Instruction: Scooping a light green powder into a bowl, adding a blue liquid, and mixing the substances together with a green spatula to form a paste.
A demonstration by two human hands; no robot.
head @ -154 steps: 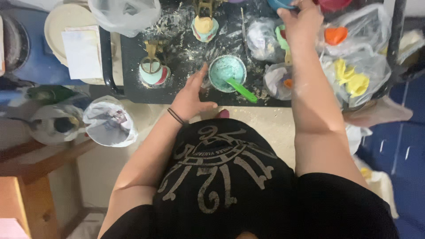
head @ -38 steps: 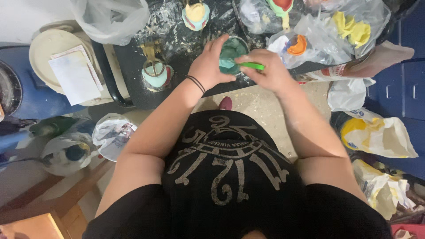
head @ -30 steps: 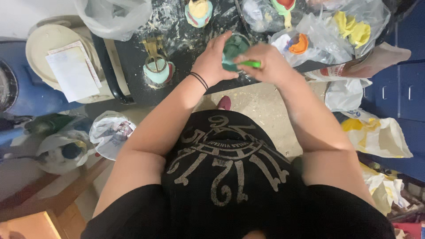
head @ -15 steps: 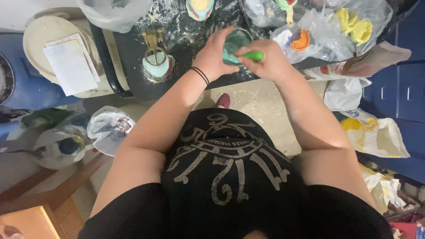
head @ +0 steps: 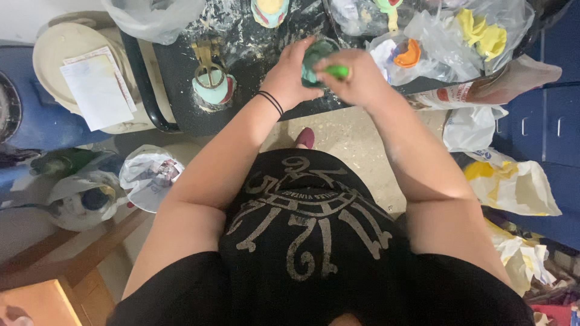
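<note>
My left hand point(head: 291, 75) grips the side of a small teal bowl point(head: 314, 57) that is tilted up off the dark, powder-dusted table point(head: 241, 115). My right hand point(head: 356, 75) is closed around a bright green utensil point(head: 335, 71) whose end sits at the bowl's mouth. A black band circles my left wrist. Most of the bowl is hidden by my two hands.
A pale green round mould point(head: 212, 87) lies left of my hands. Clear plastic bags with orange point(head: 408, 53) and yellow point(head: 483, 36) pieces lie to the right. A cream plate with paper point(head: 90, 84) sits far left. Bags point(head: 513, 181) crowd the floor at right.
My right hand came back from the far right bags, took the green utensil, and both hands lifted the teal bowl off the table. The view has shifted slightly.
</note>
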